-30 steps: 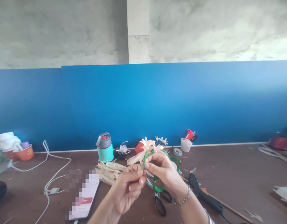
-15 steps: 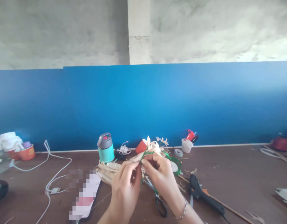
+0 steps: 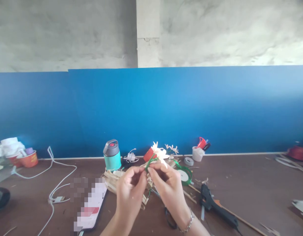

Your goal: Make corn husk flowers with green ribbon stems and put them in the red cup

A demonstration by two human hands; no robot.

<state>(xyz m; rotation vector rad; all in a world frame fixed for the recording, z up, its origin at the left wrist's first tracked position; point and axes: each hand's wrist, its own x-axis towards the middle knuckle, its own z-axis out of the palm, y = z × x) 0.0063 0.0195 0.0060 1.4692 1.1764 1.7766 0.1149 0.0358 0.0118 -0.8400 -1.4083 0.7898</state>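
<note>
The left hand [image 3: 129, 193] and right hand [image 3: 169, 188] are raised above the table [image 3: 252, 183], fingertips pinched together on the green-wrapped stem of a pale straw flower [image 3: 159, 153]. The flower head stands just above both hands. Behind the flower, a teal bottle [image 3: 112, 155] stands with its lid closed. Right of the flower, a white cup [image 3: 197, 153] holds a red item, identity unclear. A green ribbon spool [image 3: 184, 174] lies just right of the flower. A black glue gun [image 3: 215, 206] lies further right.
</note>
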